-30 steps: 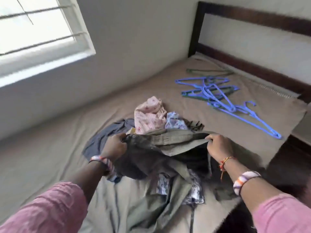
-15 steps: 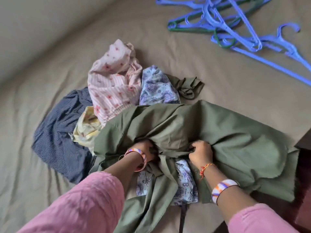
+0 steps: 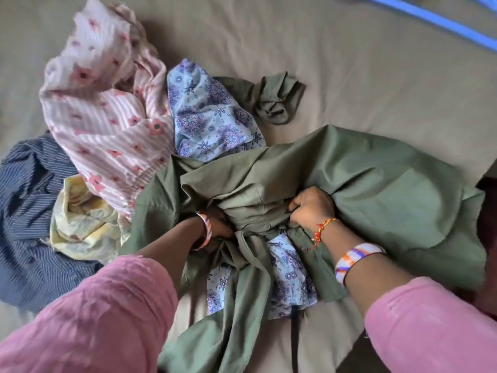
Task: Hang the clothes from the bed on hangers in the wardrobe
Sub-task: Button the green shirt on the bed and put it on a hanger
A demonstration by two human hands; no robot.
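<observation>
Olive-green garment (image 3: 363, 184) bunched in both hands on the tan bed (image 3: 376, 76).

The right hand (image 3: 312, 208) is fisted tight on a gather of the green cloth near its buttoned front; the left hand (image 3: 217, 224) is mostly buried in the folds, so its hold cannot be told. Beside it lie a pink striped floral piece (image 3: 107, 111), a blue patterned piece (image 3: 207, 114), a yellow piece (image 3: 80, 219) and a navy striped piece (image 3: 29, 211). A blue hanger (image 3: 430, 20) crosses the top right corner.
</observation>
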